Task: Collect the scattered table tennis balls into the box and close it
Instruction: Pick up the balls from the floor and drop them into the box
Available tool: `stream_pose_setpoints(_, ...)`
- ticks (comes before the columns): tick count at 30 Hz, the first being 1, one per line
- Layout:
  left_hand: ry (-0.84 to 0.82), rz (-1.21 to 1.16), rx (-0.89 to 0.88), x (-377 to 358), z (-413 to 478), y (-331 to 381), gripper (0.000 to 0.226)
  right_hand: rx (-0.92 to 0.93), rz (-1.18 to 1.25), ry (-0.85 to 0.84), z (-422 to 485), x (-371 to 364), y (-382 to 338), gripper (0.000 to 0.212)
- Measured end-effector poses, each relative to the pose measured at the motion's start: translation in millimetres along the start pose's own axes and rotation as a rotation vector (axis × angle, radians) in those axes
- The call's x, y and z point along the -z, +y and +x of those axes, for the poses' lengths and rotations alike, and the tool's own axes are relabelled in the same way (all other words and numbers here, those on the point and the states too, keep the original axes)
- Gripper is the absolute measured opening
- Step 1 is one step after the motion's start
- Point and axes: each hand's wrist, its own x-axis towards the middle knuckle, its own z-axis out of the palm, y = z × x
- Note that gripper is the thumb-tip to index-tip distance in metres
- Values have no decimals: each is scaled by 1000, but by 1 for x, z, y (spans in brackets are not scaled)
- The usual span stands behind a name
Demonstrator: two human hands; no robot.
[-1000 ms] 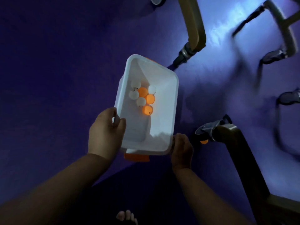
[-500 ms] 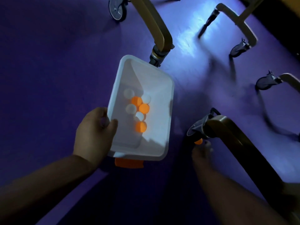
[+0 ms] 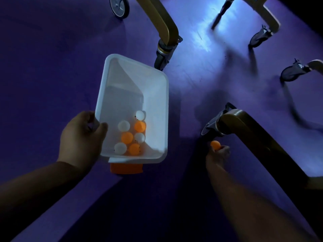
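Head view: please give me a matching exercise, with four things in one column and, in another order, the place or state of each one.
Things:
1. left hand
2. right hand
3. white box
4. grey wheel

Places or states:
a. pinches an orange ball
b. at the top edge of the picture
c. grips the rim of the box
d. contains white and orange balls

Pairs: 1-c, 2-a, 3-d, 4-b

white box, orange & white balls, purple floor, orange latch
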Motion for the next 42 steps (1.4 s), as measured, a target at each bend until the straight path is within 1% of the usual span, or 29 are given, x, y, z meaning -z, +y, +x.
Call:
stream_pose_setpoints(3,23,27,12,-1,0,1,11,16,84,60,-29,4,5,39)
stream_pose_setpoints(5,32,37,27,0,1,2,11,81,160,50,-62,5,4,53)
stream_pose_setpoints(6,36,36,36,0,1,2,11,129,208,11,-79,4,2,58)
stream_pose_setpoints(7,38,34,47,1,1,1,10,190,261,-45,-95,3,-2,56)
stream_pose_setpoints(10,63,35,81,7,0,-3,8,405,443,-200,-135,1,-39,24)
stream_pose_setpoints(12,70,22,111,12,1,-5,10,569,500,-349,-156,5,-75,17)
stream_pose_setpoints(14,93,8,134,19,2,-7,11,728,491,-489,-172,6,-107,13)
stream_pose_setpoints(16,131,-9,146,28,4,-8,12,813,476,-556,-181,0,-130,11)
stream_pose_setpoints(18,170,-28,168,39,5,-11,13,836,412,-552,-188,-9,-144,16)
stream_pose_setpoints(20,218,-32,199,53,6,-15,16,810,251,-536,-196,-21,-153,31)
stream_pose_setpoints(21,247,-33,217,61,7,-17,17,753,174,-571,-201,-28,-157,38)
stream_pose_setpoints(23,308,-30,261,80,7,-22,18,617,62,-734,-214,-38,-168,43)
stream_pose_setpoints(24,335,-23,284,90,6,-25,18,582,9,-823,-223,-42,-174,39)
stream_pose_setpoints(26,383,-3,333,112,2,-31,20,625,-72,-936,-244,-49,-189,28)
stream_pose_setpoints(29,443,69,412,152,-7,-43,25,716,-81,-1021,-285,-58,-208,18)
stream_pose_setpoints(31,473,164,451,184,-15,-48,27,775,-70,-1083,-315,-62,-218,11)
stream_pose_setpoints(34,486,334,452,238,-29,-45,27,854,-49,-1179,-361,-61,-232,6)
stream_pose_setpoints(38,555,439,449,293,-46,-49,27,938,19,-1262,-413,-61,-250,2)
stream_pose_setpoints(40,592,451,468,308,-52,-62,28,988,27,-1271,-434,-64,-255,1)
stream_pose_setpoints(42,590,475,460,320,-57,-79,31,1021,11,-1253,-451,-71,-256,2)
